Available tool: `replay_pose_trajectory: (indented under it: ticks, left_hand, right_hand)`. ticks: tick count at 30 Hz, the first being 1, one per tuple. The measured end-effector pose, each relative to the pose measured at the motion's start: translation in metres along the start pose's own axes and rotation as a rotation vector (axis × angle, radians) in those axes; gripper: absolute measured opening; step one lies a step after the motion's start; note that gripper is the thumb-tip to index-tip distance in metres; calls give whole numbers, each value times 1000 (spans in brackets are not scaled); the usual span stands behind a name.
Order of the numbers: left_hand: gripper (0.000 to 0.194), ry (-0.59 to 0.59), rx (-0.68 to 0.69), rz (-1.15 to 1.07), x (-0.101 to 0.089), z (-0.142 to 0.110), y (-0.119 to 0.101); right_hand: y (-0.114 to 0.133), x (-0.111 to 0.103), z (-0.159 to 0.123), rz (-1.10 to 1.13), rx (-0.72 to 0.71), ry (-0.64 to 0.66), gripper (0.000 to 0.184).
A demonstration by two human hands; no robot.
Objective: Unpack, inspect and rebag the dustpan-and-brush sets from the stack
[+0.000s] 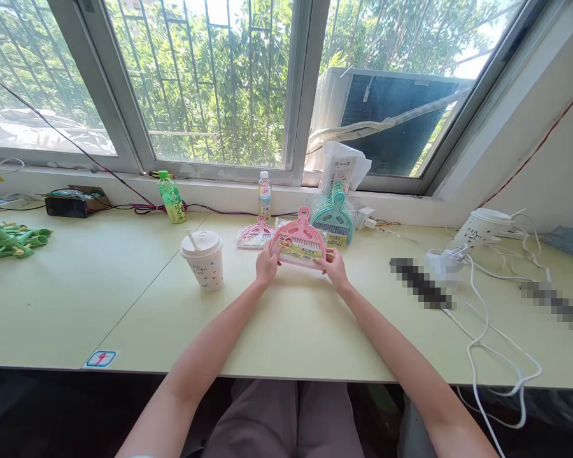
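Both my hands hold a pink mini dustpan and brush set (300, 236), tilted up above the table with its handle pointing away from me. My left hand (267, 264) is closed on its left edge, and my right hand (335, 267) grips the lower right edge. A printed label runs across the set below the bristles. Just behind my left hand lies another pink dustpan set (255, 236), in clear wrapping. Several turquoise dustpan sets (337, 219) are stacked behind my right hand, against a white plastic bag (344, 166).
A white paper cup with a straw (203, 264) stands left of my left arm. Along the window sill are a green bottle (172, 198) and a clear bottle (264, 196). White cables (480, 343), a tipped paper cup (480, 230) and blurred dark objects lie right; green stalks (16, 238) far left.
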State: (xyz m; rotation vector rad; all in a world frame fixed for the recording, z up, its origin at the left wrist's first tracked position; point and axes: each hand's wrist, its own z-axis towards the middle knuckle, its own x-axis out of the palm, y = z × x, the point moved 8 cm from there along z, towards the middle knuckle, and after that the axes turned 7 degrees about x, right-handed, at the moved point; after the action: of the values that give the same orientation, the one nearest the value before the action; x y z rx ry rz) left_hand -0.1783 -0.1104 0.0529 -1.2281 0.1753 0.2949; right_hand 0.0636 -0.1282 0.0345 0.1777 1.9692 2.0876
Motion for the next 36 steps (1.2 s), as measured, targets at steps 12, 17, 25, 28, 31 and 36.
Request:
replay_pose_trajectory:
  ticks: [12, 17, 25, 28, 31, 36]
  left_hand:
    - [46, -365, 102, 675, -60, 18, 17]
    - [46, 40, 205, 875, -21, 30, 36]
    - [47, 63, 200, 979, -17, 32, 40]
    - [47, 62, 213, 995, -18, 31, 39]
    - [48, 51, 231, 1004, -18, 31, 40]
    - [47, 52, 216, 986, -17, 32, 44]
  right_hand:
    - [16, 156, 65, -443, 76, 33, 34]
    - [32, 141, 64, -741, -122, 1, 40]
    - [28, -67, 104, -518, 21, -722, 48]
    - [1, -97, 126, -525, 105, -550, 44]
    - [-11, -107, 132, -532, 121, -516, 28]
    - [-8, -97, 123, -566, 98, -534, 16]
